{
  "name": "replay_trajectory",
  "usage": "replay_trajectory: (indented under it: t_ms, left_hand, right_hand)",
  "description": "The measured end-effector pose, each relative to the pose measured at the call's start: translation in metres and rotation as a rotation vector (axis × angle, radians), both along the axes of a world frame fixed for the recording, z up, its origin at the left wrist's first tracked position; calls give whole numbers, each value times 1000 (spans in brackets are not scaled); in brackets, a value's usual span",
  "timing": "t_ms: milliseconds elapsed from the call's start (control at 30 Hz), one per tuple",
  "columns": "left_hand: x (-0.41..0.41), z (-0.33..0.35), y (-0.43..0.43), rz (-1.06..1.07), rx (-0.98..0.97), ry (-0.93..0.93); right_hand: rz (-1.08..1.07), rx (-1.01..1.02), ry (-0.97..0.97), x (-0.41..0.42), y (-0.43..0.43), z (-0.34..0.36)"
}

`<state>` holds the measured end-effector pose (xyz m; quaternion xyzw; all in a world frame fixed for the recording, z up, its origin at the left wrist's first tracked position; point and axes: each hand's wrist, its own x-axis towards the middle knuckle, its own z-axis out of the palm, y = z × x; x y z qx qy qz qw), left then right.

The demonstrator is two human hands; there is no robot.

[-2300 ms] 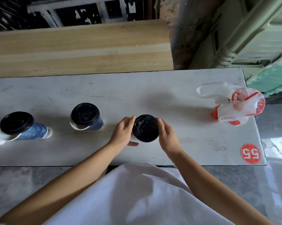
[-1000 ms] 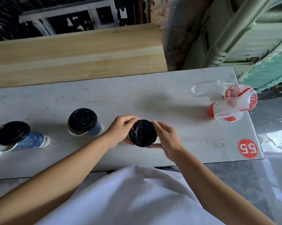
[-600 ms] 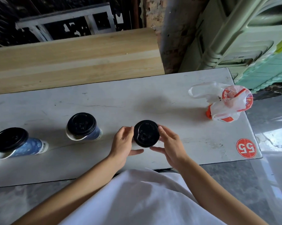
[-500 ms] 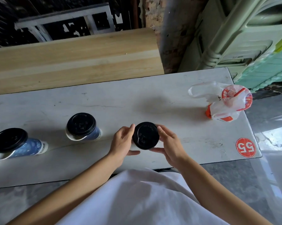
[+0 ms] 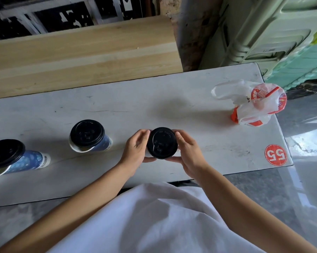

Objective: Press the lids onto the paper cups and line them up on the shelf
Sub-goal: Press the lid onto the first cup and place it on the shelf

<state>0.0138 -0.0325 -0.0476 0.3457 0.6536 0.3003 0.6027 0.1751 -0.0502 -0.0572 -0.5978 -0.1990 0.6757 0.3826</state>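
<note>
Fingers [image 5: 144, 133] of my left hand [image 5: 135, 152] and right hand [image 5: 189, 156] clamp the rim of the black lid [image 5: 162, 143] near the front edge of the bench [image 5: 154, 110], hiding whatever stands under it, while the far-left lidded cup [image 5: 28, 159] is cut off by the frame.

Both bare forearms reach in from the lower corners of the frame and meet near its centre. The left hand [image 5: 135, 150] and right hand [image 5: 189, 154] face each other, fingers curled against the sides of a black lid [image 5: 162, 143], thumbs hooked along its near edge.
</note>
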Motion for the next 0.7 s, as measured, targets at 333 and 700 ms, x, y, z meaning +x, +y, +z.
replay_trajectory:
  t_ms: [333,700]
  left_hand:
    - [2,21,19,-14,-22,-87]
    - [-18,21,29,-269,221,165]
  right_hand:
    - [71,-59,155,11,20,24]
    - [216,-13,293,44,54,48]
